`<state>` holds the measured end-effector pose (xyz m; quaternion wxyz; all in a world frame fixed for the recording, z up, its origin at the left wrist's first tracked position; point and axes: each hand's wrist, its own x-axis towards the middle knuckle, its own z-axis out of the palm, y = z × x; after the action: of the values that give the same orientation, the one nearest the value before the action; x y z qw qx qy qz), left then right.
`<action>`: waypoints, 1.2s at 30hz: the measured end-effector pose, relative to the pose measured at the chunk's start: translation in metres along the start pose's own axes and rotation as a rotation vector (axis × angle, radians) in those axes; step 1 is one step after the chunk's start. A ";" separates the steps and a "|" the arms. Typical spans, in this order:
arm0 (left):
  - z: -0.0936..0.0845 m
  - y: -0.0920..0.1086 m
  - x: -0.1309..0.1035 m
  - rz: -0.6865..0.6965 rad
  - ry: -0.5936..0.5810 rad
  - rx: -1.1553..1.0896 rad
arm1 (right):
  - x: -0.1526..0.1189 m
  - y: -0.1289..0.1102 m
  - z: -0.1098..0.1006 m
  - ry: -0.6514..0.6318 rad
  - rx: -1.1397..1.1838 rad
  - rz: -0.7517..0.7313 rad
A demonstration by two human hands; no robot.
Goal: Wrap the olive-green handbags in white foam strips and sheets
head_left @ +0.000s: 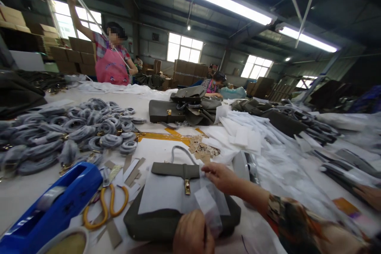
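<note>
A dark olive handbag (154, 226) lies on the table before me, its handle (182, 150) standing up at the far side. White tissue paper (162, 192) is spread over its front, beneath the flap (169, 170) and gold clasp (187, 187). My right hand (222, 176) comes in from the right, fingertips pinched together at the flap's right corner; whether they grip flap or paper is hidden. Curled into a fist, my left hand (193, 232) rests at the bag's near edge; what it holds is hidden. Beside it lies a small translucent packet (208, 206).
To the left are a blue tape dispenser (53, 206), orange-handled scissors (104, 208) and a heap of wrapped grey straps (89, 123). More handbags (166, 111) sit farther back. White foam sheets (241, 127) are piled right. Across the table, a person in a pink apron (111, 67) raises one arm.
</note>
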<state>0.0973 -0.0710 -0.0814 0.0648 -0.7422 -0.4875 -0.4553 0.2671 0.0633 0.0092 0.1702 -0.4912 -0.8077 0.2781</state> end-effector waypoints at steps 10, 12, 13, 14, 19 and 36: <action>-0.025 0.010 0.013 -0.074 -0.165 -0.192 | -0.095 -0.040 0.021 -0.061 0.090 -0.271; -0.027 0.010 0.014 -0.097 -0.234 -0.216 | -0.098 -0.040 0.029 0.044 0.141 -0.250; -0.028 0.010 0.014 -0.096 -0.265 -0.224 | -0.099 -0.040 0.034 0.115 0.173 -0.246; -0.031 0.010 0.016 -0.089 -0.294 -0.234 | -0.101 -0.041 0.039 0.187 0.212 -0.249; -0.052 0.019 0.027 0.024 -0.464 -0.280 | -0.132 -0.047 0.056 0.294 0.375 -0.346; -0.024 0.011 0.011 0.574 -0.560 0.334 | -0.206 -0.024 0.099 0.133 0.432 -0.613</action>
<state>0.0929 -0.0821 -0.0557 0.1734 -0.9217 -0.3273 -0.1149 0.2910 -0.1565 -0.0548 0.3972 -0.1966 -0.8270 0.3459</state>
